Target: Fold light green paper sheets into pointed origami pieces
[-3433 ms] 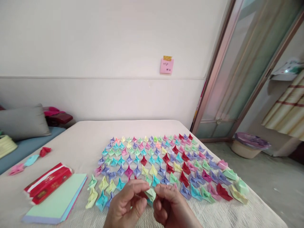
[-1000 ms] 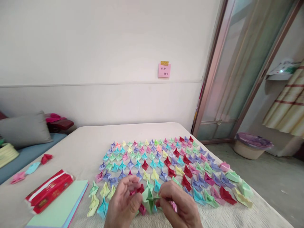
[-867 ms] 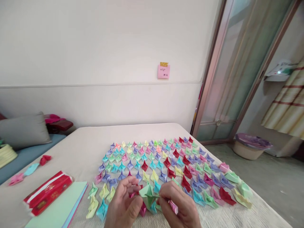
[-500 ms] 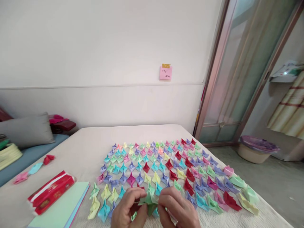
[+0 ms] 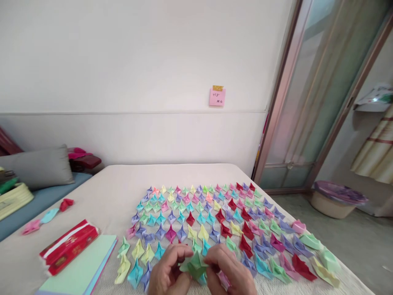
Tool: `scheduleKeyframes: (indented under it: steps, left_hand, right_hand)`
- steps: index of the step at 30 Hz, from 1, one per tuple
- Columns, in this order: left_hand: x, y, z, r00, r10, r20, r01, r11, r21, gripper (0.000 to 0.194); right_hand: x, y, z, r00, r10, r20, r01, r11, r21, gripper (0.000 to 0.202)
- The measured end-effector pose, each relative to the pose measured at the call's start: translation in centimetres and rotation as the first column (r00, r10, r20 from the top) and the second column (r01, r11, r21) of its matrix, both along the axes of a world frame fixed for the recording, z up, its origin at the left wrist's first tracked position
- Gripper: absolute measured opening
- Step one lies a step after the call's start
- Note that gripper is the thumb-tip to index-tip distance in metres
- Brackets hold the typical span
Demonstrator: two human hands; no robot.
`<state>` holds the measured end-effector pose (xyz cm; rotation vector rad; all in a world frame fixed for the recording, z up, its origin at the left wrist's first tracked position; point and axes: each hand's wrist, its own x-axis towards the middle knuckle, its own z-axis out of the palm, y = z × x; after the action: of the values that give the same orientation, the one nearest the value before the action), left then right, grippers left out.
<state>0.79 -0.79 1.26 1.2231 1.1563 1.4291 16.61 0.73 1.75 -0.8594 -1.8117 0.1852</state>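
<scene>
Both hands [image 5: 168,270] [image 5: 231,270] hold green paper [image 5: 196,265] (purple plastic [image 5: 341,192] tops the tub [image 5: 331,208]).

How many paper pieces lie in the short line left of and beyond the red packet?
3: the pink piece nearest, the light blue piece in the middle, the red piece farthest. None looks hidden.

A pink sticky note [image 5: 217,98] is hanging on the white wall [image 5: 123,61] from yellow tape [image 5: 217,88]. At left, a gray cushion [image 5: 46,166] is resting on a blue seat [image 5: 61,191], and a magenta cloth [image 5: 78,152] is lying near it. A red tissue pack [image 5: 69,248] is lying nearer the camera. At right, a beige tub [image 5: 330,207] with purple plastic [image 5: 340,191] is sitting near a glass door [image 5: 316,90], and a striped curtain [image 5: 376,153] is hanging.
</scene>
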Motion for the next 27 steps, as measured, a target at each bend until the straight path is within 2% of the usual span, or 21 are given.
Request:
scheduleKeyframes:
  steps: [3, 6, 9, 13, 18, 24, 27]
  left_hand:
    - [-0.1, 0.2, -0.2, 0.999, -0.026, 0.036, 0.027, 0.998, -0.050, 0.021]
    - [-0.1, 0.5, -0.3, 0.993, -0.060, 0.097, 0.075, 0.984, -0.161, 0.018]
    - [0.0, 0.9, -0.6, 0.983, -0.067, 0.172, 0.109, 0.962, -0.250, 0.017]
    - [0.5, 1.4, -1.4, 0.971, -0.047, 0.233, 0.109, 0.960, -0.258, 0.015]
    - [1.1, 1.6, -2.0, 0.974, 0.052, 0.218, 0.003, 0.969, -0.245, 0.024]
    - [0.9, 1.9, -2.5, 0.977, 0.132, 0.170, -0.082, 0.959, -0.270, 0.030]
    - [0.9, 2.0, -2.4, 0.977, 0.139, 0.162, -0.093, 0.960, -0.262, 0.029]
  right_hand:
    - [0.0, -0.1, -0.1, 1.000, -0.009, -0.010, 0.009, 0.999, -0.033, 0.023]
    - [-0.1, -0.1, -0.5, 0.999, -0.040, -0.019, 0.039, 0.996, -0.083, 0.025]
    - [0.0, 0.1, -0.9, 0.995, -0.091, -0.041, 0.081, 0.975, -0.206, 0.024]
    - [0.1, 0.9, -1.7, 0.984, -0.145, -0.106, 0.094, 0.919, -0.383, 0.026]
    - [0.4, 1.9, -2.6, 0.977, -0.149, -0.155, 0.083, 0.926, -0.368, 0.020]
    - [0.4, 1.9, -2.7, 0.976, -0.218, 0.007, 0.202, 0.895, -0.397, 0.015]
    - [0.5, 2.0, -2.6, 0.977, -0.213, 0.001, 0.194, 0.887, -0.418, 0.016]
